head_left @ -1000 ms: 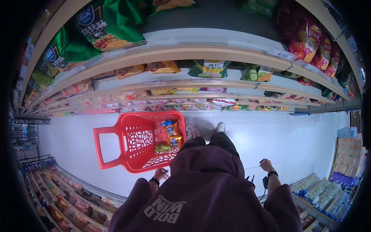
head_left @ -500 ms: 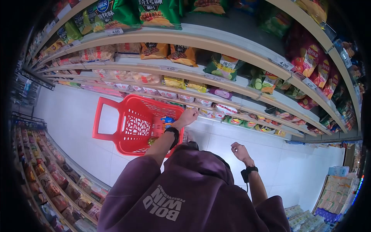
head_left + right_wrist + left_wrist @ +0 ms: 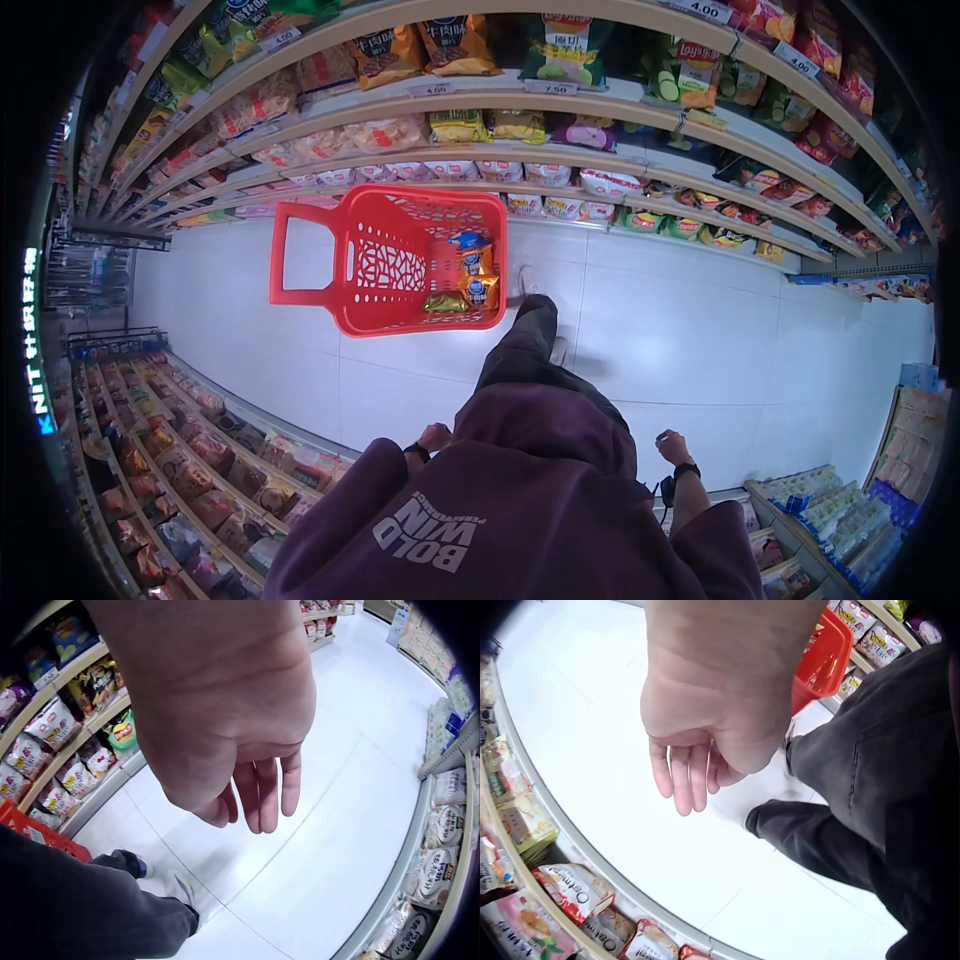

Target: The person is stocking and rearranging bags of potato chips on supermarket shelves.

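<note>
A red basket point(image 3: 390, 268), in which blue, orange and green snack bags point(image 3: 473, 262) are held, is seen on the pale tiled floor point(image 3: 680, 340) beside stocked shelves point(image 3: 620, 108). Nothing is gripped by the left hand point(image 3: 435, 437) or right hand point(image 3: 673, 445); both hands' fingers are left loosely extended.

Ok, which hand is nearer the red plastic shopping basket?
Left. The bare left hand hangs free on the person's side of the basket, not touching it; the bare right hand is farther off, beyond the dark trousers.
</note>
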`<action>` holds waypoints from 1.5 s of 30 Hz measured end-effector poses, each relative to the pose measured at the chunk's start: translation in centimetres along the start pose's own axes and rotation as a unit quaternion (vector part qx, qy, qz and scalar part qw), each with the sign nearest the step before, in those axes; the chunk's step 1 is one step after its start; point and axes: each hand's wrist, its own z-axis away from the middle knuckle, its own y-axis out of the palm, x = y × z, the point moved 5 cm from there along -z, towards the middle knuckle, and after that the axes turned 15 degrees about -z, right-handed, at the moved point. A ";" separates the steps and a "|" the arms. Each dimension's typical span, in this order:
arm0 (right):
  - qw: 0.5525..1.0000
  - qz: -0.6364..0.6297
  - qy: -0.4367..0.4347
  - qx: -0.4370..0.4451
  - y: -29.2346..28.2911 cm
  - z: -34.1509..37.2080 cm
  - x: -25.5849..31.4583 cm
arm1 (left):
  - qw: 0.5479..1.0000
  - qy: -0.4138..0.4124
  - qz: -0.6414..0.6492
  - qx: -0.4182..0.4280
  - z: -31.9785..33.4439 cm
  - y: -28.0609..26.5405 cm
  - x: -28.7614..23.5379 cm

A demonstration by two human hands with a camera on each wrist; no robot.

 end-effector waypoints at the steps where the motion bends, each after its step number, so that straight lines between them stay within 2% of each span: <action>1: 1.000 -0.010 0.022 0.014 1.4 1.2 -2.6 | 1.000 -0.007 0.017 0.013 1.5 2.3 1.3; 2: 0.998 -0.020 0.044 0.026 2.8 2.0 -5.1 | 0.999 0.001 0.028 0.024 2.6 3.1 1.7; 4: 0.997 -0.041 0.064 0.033 3.9 3.2 -5.3 | 0.998 0.040 0.049 0.013 3.1 3.7 1.8; 6: 0.996 -0.065 0.060 0.031 5.0 4.0 -4.3 | 0.992 0.112 0.053 -0.036 2.0 2.9 1.4; 8: 0.999 -0.046 0.020 0.023 5.6 2.8 -2.6 | 0.968 0.218 -0.019 -0.120 -0.4 0.4 -0.3; 10: 0.999 -0.024 -0.038 0.009 5.4 1.7 1.6 | 0.932 0.277 -0.183 -0.147 -3.4 -4.5 -3.3; 12: 0.995 -0.034 -0.089 -0.003 5.4 -0.6 4.9 | 0.968 0.176 -0.040 -0.174 -6.2 -11.2 -6.2; 14: 0.990 -0.034 -0.139 -0.008 4.9 -2.7 8.5 | 0.970 0.160 0.029 -0.182 -8.4 -17.1 -8.9; 16: 0.982 -0.027 -0.189 -0.003 4.6 -4.3 12.7 | 0.964 0.152 0.033 -0.218 -10.2 -21.7 -10.9; 18: 0.985 0.006 -0.170 0.008 4.4 -5.9 16.3 | 0.948 0.174 0.055 -0.262 -8.7 -26.4 -13.5; 21: 0.986 0.060 -0.157 0.009 4.5 -8.4 20.8 | 0.947 0.197 0.060 -0.246 -9.3 -27.7 -13.7; 22: 0.985 0.064 -0.163 0.003 4.7 -9.2 22.4 | 0.943 0.230 0.043 -0.238 -8.9 -27.6 -13.5; 24: 0.983 0.068 -0.168 -0.012 5.6 -10.3 25.3 | 0.955 0.259 -0.074 -0.123 -8.5 -26.6 -12.3; 27: 0.979 0.060 -0.192 -0.004 7.3 -10.2 30.0 | 0.901 0.300 -0.292 -0.113 -5.7 -26.9 -8.9; 29: 0.977 0.060 -0.202 0.009 9.6 -9.3 33.2 | 0.918 0.257 -0.274 -0.122 -4.4 -30.7 -5.6; 31: 0.974 0.073 -0.212 0.017 11.8 -8.8 35.9 | 0.920 0.243 -0.200 -0.233 -5.0 -35.2 -0.8; 32: 0.973 0.079 -0.216 0.022 12.8 -8.4 36.7 | 0.911 0.194 -0.217 -0.293 -3.9 -38.4 1.1; 33: 0.968 0.078 -0.237 0.027 13.8 -8.3 37.4 | 0.868 0.177 -0.243 -0.396 -3.3 -41.0 3.4; 34: 0.967 0.088 -0.236 0.032 14.6 -8.2 38.1 | 0.855 0.177 -0.197 -0.446 -3.3 -43.5 6.0; 38: 0.970 0.113 -0.212 0.035 16.8 -7.9 39.8 | 0.816 0.079 -0.130 -0.557 -1.0 -52.0 13.2; 42: 0.980 0.104 -0.169 0.024 17.8 -7.1 40.4 | 0.827 0.007 -0.056 -0.559 -3.7 -53.3 18.8; 45: 0.981 0.096 -0.165 0.026 18.1 -6.7 41.0 | 0.902 -0.011 0.139 -0.409 -6.4 -52.7 20.3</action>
